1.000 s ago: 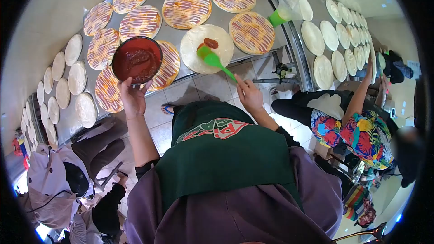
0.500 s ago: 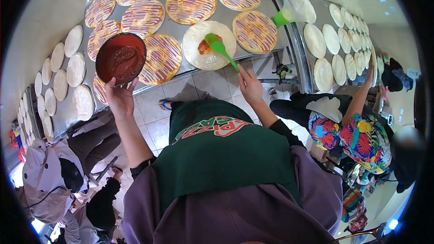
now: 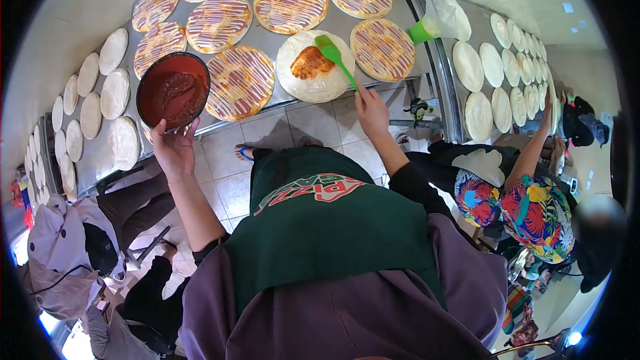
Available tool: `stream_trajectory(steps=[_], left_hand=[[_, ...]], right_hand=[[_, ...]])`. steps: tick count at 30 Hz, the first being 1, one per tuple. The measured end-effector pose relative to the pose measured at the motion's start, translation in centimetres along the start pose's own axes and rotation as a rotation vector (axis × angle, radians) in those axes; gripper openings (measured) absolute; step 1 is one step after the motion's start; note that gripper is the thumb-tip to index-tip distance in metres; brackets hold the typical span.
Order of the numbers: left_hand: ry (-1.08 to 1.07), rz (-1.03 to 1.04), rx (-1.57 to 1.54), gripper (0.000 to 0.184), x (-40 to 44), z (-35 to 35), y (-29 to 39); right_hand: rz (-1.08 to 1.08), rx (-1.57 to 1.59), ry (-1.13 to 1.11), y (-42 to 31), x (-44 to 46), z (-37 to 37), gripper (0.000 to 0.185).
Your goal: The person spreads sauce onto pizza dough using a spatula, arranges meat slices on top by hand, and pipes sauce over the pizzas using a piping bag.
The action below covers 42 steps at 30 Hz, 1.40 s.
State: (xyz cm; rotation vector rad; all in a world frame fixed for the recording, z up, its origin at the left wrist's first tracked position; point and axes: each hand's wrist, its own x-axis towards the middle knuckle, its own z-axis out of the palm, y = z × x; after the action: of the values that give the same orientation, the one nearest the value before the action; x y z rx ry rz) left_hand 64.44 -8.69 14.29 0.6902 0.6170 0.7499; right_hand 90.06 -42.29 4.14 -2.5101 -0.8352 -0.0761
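at the left, rows of plain dough rounds laid flat. next, holding a dark-rimmed red bowl in the left hand, fingers partly curled at its near side, thumb up by the rim, with red sauce inside. just right of the bowl, a striped pizza, with more striped pizzas farther off on the metal table. in the middle, at the near edge of the table, a pale dough base with an uneven patch of sauce and a bare border. over the right side of that patch, the head of a green spatula; cannot tell whether pressed down. gripping the handle's near end with the right hand, fingers closed around it. right of the base, another striped pizza, then a green cup beside a clear plastic bag. farther right, a second table with plain rounds, and a person in a flowered shirt.
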Motion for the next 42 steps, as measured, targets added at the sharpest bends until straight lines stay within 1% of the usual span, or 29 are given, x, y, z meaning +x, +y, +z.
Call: stream_trajectory(steps=[2, 3, 5, 6, 8, 9, 11, 13, 15, 16, 18, 19, 21, 22, 24, 25, 27, 28, 30, 31, 33, 34, 36, 38, 40, 42], left_hand=[[0.012, 0.006, 0.023, 0.049, 0.0, 0.2, -0.1], [0.027, 0.013, 0.047, 0.049, 0.0, 0.3, -0.1], [0.026, 0.021, 0.041, 0.05, -0.2, 0.6, 0.0], [0.026, 0.025, 0.036, 0.05, -0.2, 0.7, 0.0], [0.039, 0.025, 0.046, 0.05, -0.2, 0.4, 0.0], [0.048, 0.022, 0.059, 0.05, -0.2, 0.3, -0.1], [0.047, 0.015, 0.046, 0.049, 0.0, 0.0, -0.3], [0.044, 0.014, 0.032, 0.048, 0.1, 0.2, -0.4], [-0.001, 0.019, 0.018, 0.051, 0.2, 0.6, -0.2], [0.0, 0.023, 0.018, 0.051, 0.3, 0.5, -0.2], [-0.009, 0.012, -0.021, 0.051, 0.3, 0.4, -0.2], [-0.007, 0.016, -0.024, 0.051, 0.3, 0.3, -0.1], [0.01, 0.01, -0.002, 0.051, 0.2, 0.1, -0.1], [0.012, 0.009, -0.004, 0.051, 0.2, 0.0, -0.2], [0.024, 0.002, 0.007, 0.05, 0.2, -0.1, -0.2], [0.024, 0.002, 0.006, 0.05, 0.2, 0.0, -0.3], [0.021, 0.014, 0.007, 0.049, 0.2, 0.2, -0.2], [0.023, 0.018, 0.008, 0.049, 0.1, 0.2, 0.0], [0.025, 0.022, -0.002, 0.047, 0.0, 0.4, 0.2], [0.029, 0.026, -0.004, 0.047, -0.1, 0.2, 0.2], [0.019, 0.018, -0.025, 0.047, -0.3, -0.2, 0.3], [0.025, 0.017, -0.028, 0.047, -0.4, -0.3, 0.3], [0.046, 0.013, -0.026, 0.046, -0.5, -0.5, 0.2], [0.048, 0.021, -0.018, 0.047, -0.7, -0.6, 0.1], [0.044, 0.028, -0.012, 0.047, -0.7, -0.4, 0.0], [0.081, 0.021, 0.029, 0.052, -0.7, 0.1, 0.1]], right_hand=[[-0.048, -0.061, -0.077, -0.6, 0.3, 0.9, 0.035], [-0.05, -0.06, -0.075, -0.9, 0.1, 0.7, 0.035], [-0.152, 0.034, -0.226, -1.5, -0.6, -0.2, 0.035], [-0.156, 0.034, -0.228, -1.6, -0.4, -0.8, 0.035], [-0.066, 0.117, -0.269, -1.5, -0.2, -1.8, 0.035], [-0.064, 0.115, -0.273, -1.4, 0.2, -1.5, 0.035], [-0.007, 0.073, -0.085, -0.8, 1.9, -0.5, 0.036], [-0.012, 0.055, -0.055, -1.0, 2.6, 0.5, 0.036], [-0.04, -0.028, -0.264, -2.0, 3.1, 0.5, 0.036], [-0.044, -0.026, -0.263, -2.2, 3.1, 0.1, 0.036], [-0.162, 0.057, -0.368, -2.2, 2.6, -1.3, 0.035], [-0.167, 0.056, -0.368, -1.8, 2.6, -1.6, 0.035], [-0.12, 0.149, -0.281, -1.1, 2.5, -2.0, 0.034], [-0.12, 0.147, -0.283, -1.0, 2.8, -1.8, 0.034], [-0.022, 0.068, -0.199, -1.1, 4.1, -1.4, 0.034], [-0.022, 0.068, -0.199, -1.2, 4.5, -1.1, 0.034], [-0.136, -0.069, -0.27, -1.7, 5.0, -0.4, 0.034], [-0.14, -0.066, -0.269, -1.8, 4.9, -0.7, 0.034], [-0.289, -0.067, -0.389, -1.8, 4.6, -2.2, 0.033], [-0.295, -0.067, -0.391, -1.3, 4.3, -2.7, 0.033], [-0.325, 0.108, -0.32, -0.2, 4.0, -3.7, 0.031], [-0.327, 0.107, -0.326, 0.3, 3.9, -3.7, 0.031], [-0.093, 0.163, -0.189, 1.5, 3.6, -2.8, 0.031], [-0.095, 0.113, -0.17, 2.3, 2.2, -1.3, 0.031], [-0.095, 0.061, -0.146, 1.9, 1.0, -1.3, 0.032], [-0.14, 0.079, -0.285, 1.0, -0.4, -2.0, 0.033]])
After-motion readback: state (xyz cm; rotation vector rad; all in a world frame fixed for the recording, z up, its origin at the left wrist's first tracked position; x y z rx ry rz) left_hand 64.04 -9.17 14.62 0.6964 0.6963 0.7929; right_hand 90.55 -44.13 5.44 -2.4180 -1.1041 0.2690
